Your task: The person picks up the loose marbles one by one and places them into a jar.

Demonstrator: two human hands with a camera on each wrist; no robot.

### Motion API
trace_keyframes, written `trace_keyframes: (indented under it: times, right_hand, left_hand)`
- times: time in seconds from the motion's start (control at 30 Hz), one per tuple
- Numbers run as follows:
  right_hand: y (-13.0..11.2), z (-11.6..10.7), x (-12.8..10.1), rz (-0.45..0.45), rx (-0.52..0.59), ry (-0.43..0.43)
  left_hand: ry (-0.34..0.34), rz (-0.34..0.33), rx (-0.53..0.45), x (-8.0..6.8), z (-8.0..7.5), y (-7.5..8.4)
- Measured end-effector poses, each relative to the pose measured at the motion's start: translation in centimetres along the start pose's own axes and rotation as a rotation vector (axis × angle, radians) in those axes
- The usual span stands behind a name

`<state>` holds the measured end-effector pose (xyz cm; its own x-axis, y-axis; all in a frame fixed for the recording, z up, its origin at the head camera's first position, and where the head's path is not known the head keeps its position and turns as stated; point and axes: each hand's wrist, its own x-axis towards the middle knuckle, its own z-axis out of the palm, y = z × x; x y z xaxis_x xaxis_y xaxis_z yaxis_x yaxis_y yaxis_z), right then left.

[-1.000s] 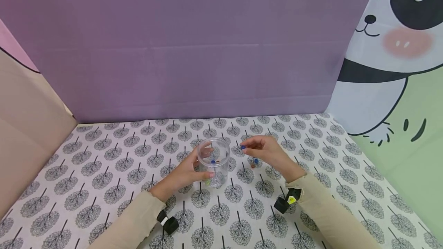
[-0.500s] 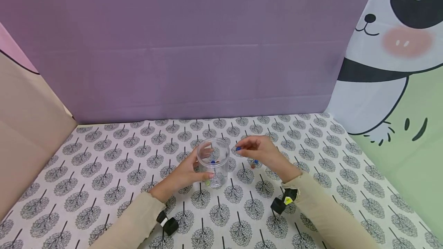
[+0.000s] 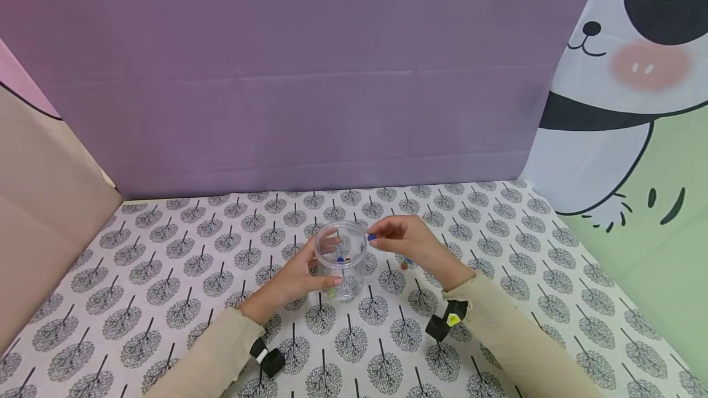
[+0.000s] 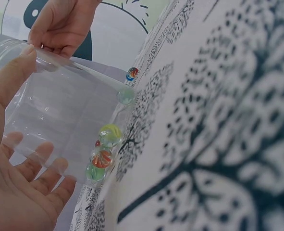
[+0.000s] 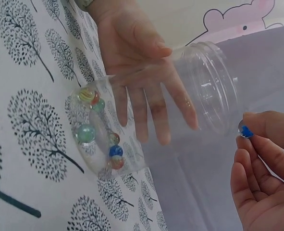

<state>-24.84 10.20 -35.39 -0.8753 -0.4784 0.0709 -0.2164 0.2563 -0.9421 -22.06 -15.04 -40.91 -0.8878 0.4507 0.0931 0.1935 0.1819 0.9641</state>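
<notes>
A clear jar [image 3: 352, 281] stands upright on the patterned cloth, its round mouth uncovered. My left hand [image 3: 295, 276] grips its side, thumb in front and fingers spread around the back. Several glass marbles [image 5: 86, 133], green, yellow, orange and blue, lie at the bottom of the jar. Between thumb and forefinger, my right hand [image 3: 412, 243] pinches a clear marble with a blue core [image 5: 246, 131]. That marble is right beside the jar's rim in the head view. The right hand's other fingers are curled below it in the right wrist view.
A brownish marble [image 3: 404, 266] lies on the cloth right of the jar, with a blue one [image 3: 408, 260] partly hidden behind the right hand. A purple backdrop [image 3: 332, 109] rises behind the table, with a panda-print sheet [image 3: 597, 164] at the right.
My right hand has moved left with the pinched blue marble, from beyond the loose marbles' left side up to the jar's rim. The left hand and jar have stayed in place.
</notes>
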Motion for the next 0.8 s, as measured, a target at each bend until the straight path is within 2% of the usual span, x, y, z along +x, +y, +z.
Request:
trace_keyframes:
  times: [0.8]
  right_hand:
    - [-1.3, 0.7, 0.2, -0.039, -0.019, -0.002]
  left_hand:
    - [-0.026, 0.023, -0.026, 0.0, -0.2, -0.3]
